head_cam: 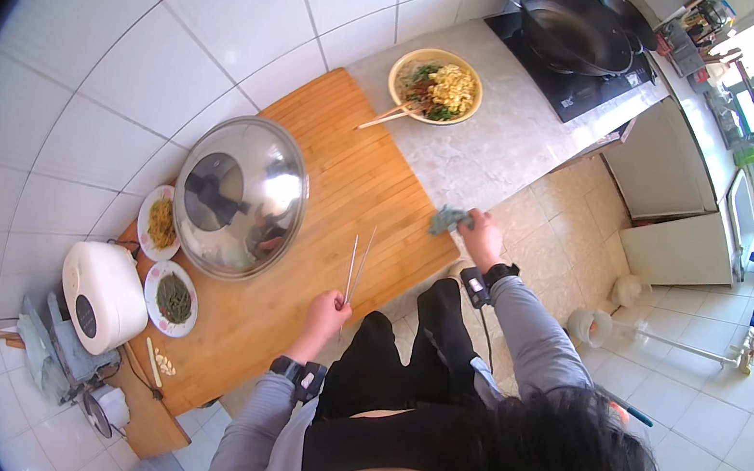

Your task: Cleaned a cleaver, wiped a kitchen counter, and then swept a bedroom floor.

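In my left hand point(326, 321) is a pair of thin metal chopsticks point(360, 267), their tips apart above the wooden board point(327, 228). My right hand point(482, 239) grips a crumpled grey-green cloth point(450, 220) at the board's right front corner. Part of the cloth lies over the board's edge. A large glass pot lid point(275, 184) with a dark knob rests on the board at the left. Farther back, a yellow-rimmed bowl point(436, 87) holds scrambled egg and greens. Wooden chopsticks point(387, 118) lean on its rim.
Two plates of food, one with shreds point(161, 224) and one with dark greens point(174, 299), sit by the lid. A white rice cooker point(104, 297) stands at the left wall, near chopped garlic point(165, 362). A black wok point(572, 27) rests on the induction cooktop point(566, 92).
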Action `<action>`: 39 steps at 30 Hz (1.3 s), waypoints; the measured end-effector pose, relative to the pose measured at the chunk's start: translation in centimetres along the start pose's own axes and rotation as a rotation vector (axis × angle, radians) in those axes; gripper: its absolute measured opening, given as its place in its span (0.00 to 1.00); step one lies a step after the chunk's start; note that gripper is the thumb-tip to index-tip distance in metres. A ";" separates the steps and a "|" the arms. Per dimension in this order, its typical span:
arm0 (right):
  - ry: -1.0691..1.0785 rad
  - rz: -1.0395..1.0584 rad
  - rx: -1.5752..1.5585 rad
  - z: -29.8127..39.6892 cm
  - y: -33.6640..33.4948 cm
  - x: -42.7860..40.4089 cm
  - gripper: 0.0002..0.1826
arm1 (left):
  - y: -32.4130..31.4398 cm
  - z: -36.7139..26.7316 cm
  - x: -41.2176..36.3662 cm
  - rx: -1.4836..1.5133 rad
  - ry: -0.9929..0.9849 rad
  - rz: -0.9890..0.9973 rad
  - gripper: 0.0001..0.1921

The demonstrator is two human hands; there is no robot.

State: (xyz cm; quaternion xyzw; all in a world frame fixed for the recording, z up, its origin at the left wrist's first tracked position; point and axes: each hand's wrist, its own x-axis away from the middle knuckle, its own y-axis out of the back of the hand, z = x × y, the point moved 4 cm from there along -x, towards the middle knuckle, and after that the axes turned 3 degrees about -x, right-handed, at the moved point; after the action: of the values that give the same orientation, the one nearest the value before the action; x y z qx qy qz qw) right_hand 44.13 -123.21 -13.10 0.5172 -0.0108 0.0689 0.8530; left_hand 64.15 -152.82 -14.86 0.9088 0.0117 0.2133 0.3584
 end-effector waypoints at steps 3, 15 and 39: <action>-0.184 -0.101 -0.298 -5.4 2.9 -3.9 0.20 | -1.4 -3.6 -4.6 0.040 0.018 -0.019 0.08; -0.081 0.056 -0.716 -7.7 3.2 -21.9 0.22 | -5.1 -10.5 -12.5 0.252 0.376 -0.242 0.08; 0.127 -0.018 -0.356 -5.1 6.9 -18.4 0.15 | -10.0 -21.0 -20.7 0.158 0.373 0.046 0.09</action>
State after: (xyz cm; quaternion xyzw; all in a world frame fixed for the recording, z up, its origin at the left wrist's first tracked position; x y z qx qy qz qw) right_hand 24.76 -117.54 -11.01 0.3528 0.0357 0.0910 0.9306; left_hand 38.29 -135.42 -15.55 0.8788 0.0737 0.3846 0.2728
